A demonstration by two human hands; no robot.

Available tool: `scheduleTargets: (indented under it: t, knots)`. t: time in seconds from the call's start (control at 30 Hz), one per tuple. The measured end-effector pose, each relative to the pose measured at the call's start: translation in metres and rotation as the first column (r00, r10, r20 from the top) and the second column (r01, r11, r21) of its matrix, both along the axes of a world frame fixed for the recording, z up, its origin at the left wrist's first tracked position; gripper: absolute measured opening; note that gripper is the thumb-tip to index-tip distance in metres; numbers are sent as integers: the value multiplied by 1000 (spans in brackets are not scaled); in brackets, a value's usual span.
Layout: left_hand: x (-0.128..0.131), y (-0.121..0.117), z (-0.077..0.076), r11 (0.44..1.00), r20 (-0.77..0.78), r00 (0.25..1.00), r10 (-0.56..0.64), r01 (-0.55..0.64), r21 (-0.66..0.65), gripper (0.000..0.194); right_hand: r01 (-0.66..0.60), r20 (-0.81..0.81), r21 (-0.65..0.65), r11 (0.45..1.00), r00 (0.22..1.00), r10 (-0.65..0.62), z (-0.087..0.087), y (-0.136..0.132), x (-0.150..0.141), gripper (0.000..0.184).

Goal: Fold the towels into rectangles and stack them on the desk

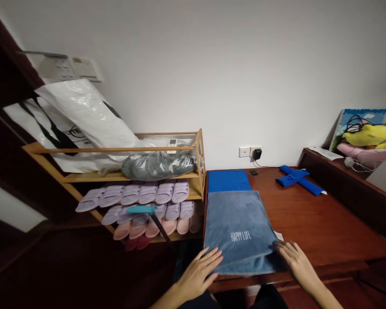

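Observation:
A grey-blue towel with "HAPPY LIFE" in white letters lies folded in layers on the brown wooden desk. Its upper layer stops short of the near edge, where the lower layer shows. My left hand rests on the towel's near left corner, fingers stretched out and holding nothing. At the near right corner, my right hand has its fingers bent over the towel's edge, seemingly pinching it; the thumb is hidden. A small white tag pokes out beside that edge. Just beyond the towel lies a flat, bright blue folded cloth.
Crossed blue rolled cloths lie at the desk's back right. A raised ledge holds a yellow plush toy. On the left stands a wooden rack with slippers and white bags. A dark pole with a teal head leans before it.

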State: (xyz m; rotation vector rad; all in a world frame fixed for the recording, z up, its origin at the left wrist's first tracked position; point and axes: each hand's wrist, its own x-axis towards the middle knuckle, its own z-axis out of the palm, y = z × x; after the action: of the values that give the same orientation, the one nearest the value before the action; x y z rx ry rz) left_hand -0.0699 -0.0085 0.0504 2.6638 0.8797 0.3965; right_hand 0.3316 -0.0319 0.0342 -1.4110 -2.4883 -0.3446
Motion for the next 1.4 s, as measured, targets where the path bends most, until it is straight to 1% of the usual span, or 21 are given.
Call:
scheduleTargets:
  t: [0.07,0.17,0.27,0.33,0.4,0.47,0.53,0.6,0.7,0.77,0.83,0.93,0.97,1.03,1.1,1.17,1.23,1.3,1.33,1.4]
  knots:
    - [-2,-1,-4,1000,26,1000,7,-7,6,56,-14,35,3,1000,999,14,4,-1,2,32]
    - [-6,1,-13,999,51,999,11,-13,39,50,-51,77,-28,998,996,53,2,-6,2,32]
    - [-10,4,-22,993,56,998,1,-8,119,43,-74,96,-35,997,992,77,-4,-12,4,33]
    - [-11,6,-26,984,57,998,-10,-1,181,39,-74,100,-13,997,992,75,-5,-13,8,35]
    - [-11,7,-25,974,77,997,2,-20,226,37,-81,105,16,997,991,79,-3,-13,12,37]
    - [-11,7,-22,967,113,993,30,-58,249,36,-83,116,46,995,990,78,-3,-15,14,38]
    - [-10,6,-18,962,124,991,44,-76,262,34,-94,138,64,994,987,85,-8,-18,14,38]
    - [-10,5,-15,960,95,995,26,-51,276,32,-127,176,67,990,978,114,-19,-23,12,41]
    - [-12,2,-13,959,46,999,-22,8,284,29,-163,207,46,986,967,150,-35,-31,10,44]
    - [-15,0,-14,962,18,999,-45,39,268,29,-137,180,10,990,975,133,-36,-35,10,38]
    - [-16,-3,-12,969,8,998,-62,58,241,25,-94,118,-58,994,988,101,-27,-35,8,29]
    - [-6,0,-2,979,53,996,-66,54,198,18,-3,-18,-126,992,1000,0,-5,-21,-2,22]
    - [2,3,2,982,67,997,-42,29,186,18,34,-63,-127,991,997,-42,2,-13,-9,23]
    - [22,12,9,986,68,996,55,-65,156,27,119,-139,-117,986,981,-135,8,9,-27,33]
    - [41,23,8,977,40,984,173,-177,122,40,172,-167,-146,974,966,-196,3,29,-46,48]
    - [51,30,0,967,1,971,239,-238,95,56,193,-151,-206,959,962,-226,-10,43,-57,57]
    - [50,33,-12,965,-30,968,249,-246,86,66,199,-123,-270,942,963,-239,-26,48,-60,60]
    - [44,33,-20,970,-46,971,234,-229,87,68,203,-105,-311,929,964,-246,-35,51,-56,61]
    - [42,34,-21,970,-48,972,230,-225,90,69,210,-100,-322,923,962,-254,-37,54,-54,61]
    - [44,39,-17,966,-48,968,245,-240,101,68,233,-106,-323,917,954,-280,-32,63,-55,60]
